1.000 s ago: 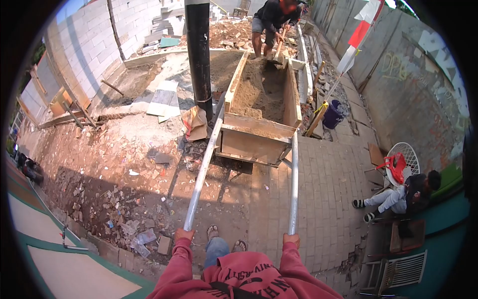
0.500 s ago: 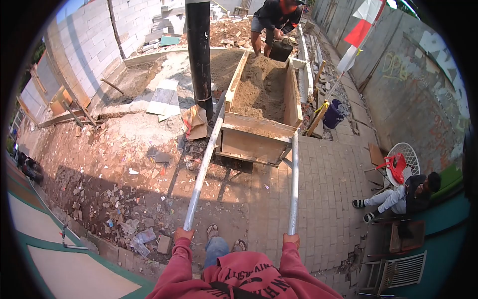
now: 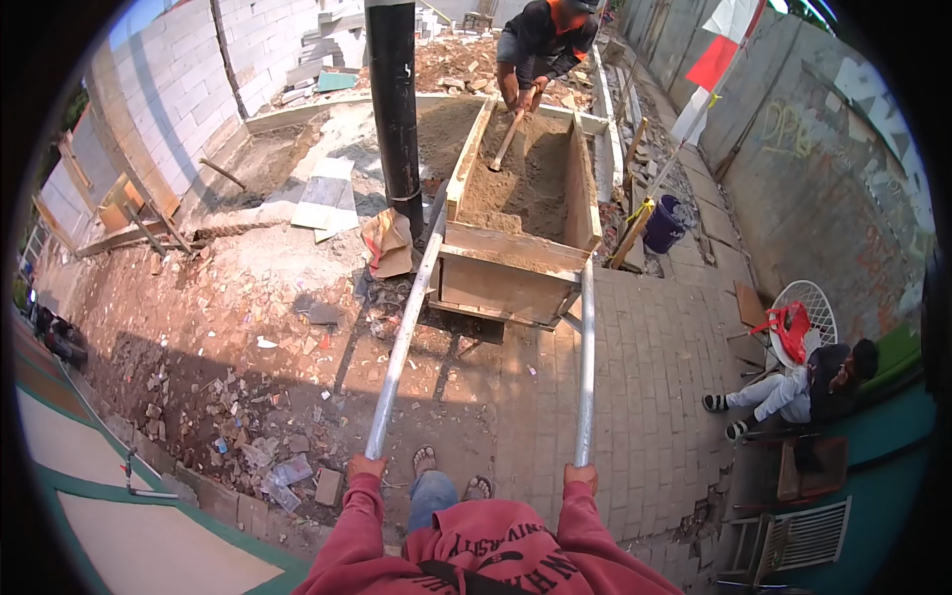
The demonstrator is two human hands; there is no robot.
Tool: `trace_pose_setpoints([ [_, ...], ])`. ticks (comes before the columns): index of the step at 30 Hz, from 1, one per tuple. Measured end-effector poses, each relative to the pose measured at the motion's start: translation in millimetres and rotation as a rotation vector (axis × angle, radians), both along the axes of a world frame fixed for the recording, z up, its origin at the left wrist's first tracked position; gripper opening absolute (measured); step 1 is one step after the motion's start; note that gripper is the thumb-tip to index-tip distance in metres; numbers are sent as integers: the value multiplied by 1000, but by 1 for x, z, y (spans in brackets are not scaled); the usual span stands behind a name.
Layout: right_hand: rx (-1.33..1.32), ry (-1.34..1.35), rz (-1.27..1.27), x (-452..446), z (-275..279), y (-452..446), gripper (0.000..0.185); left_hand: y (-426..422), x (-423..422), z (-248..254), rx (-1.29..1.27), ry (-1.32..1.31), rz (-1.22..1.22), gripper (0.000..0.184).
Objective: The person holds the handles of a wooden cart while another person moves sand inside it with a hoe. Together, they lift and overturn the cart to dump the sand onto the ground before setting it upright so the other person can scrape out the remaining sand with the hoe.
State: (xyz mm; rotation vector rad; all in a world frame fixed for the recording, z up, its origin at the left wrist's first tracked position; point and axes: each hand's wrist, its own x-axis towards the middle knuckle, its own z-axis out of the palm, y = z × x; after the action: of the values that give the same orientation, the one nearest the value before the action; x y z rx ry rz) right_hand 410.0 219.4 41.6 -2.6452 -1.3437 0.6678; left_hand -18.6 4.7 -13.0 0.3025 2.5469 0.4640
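My left hand [image 3: 367, 466] is closed around the end of the left metal handle [image 3: 405, 347]. The right metal handle [image 3: 586, 367] has my right hand [image 3: 580, 478] wrapped round its end. Both poles run forward to a wooden box cart [image 3: 511, 285], which holds brown sand [image 3: 531, 188]. At the cart's far end a person in dark clothes [image 3: 545, 45] bends over it, both hands on a wooden-handled tool [image 3: 510, 139] that reaches into the sand. The tool's lower end is hard to make out.
A black pole [image 3: 395, 119] and a paper sack [image 3: 389, 243] stand left of the cart. On the right are a dark bucket [image 3: 666, 226], a flag [image 3: 712, 67], a seated person [image 3: 833, 377] and chairs [image 3: 808, 540]. Rubble [image 3: 238, 397] covers the left ground.
The person at the far end has swung the tool from the box's far right edge into the sand, leaning lower. My hands and the cart have stayed in place.
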Motion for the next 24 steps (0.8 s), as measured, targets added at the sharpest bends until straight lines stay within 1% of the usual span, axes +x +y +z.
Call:
trace_pose_setpoints([
  [8, -10, 18, 4, -2, 6, 2, 44, 2, 2, 7, 0, 33, -4, 51],
  [11, -5, 9, 5, -3, 6, 1, 44, 4, 4, 21, 8, 2, 6, 52],
  [14, -1, 10, 4, -1, 3, 2, 43, 5, 5, 23, -28, 22, -2, 51],
  [20, 2, -3, 3, -1, -1, 2, 43, 2, 3, 13, -20, 9, 10, 50],
  [24, -1, -17, -2, 0, -2, 2, 43, 4, 4, 19, -20, 21, -7, 49],
])
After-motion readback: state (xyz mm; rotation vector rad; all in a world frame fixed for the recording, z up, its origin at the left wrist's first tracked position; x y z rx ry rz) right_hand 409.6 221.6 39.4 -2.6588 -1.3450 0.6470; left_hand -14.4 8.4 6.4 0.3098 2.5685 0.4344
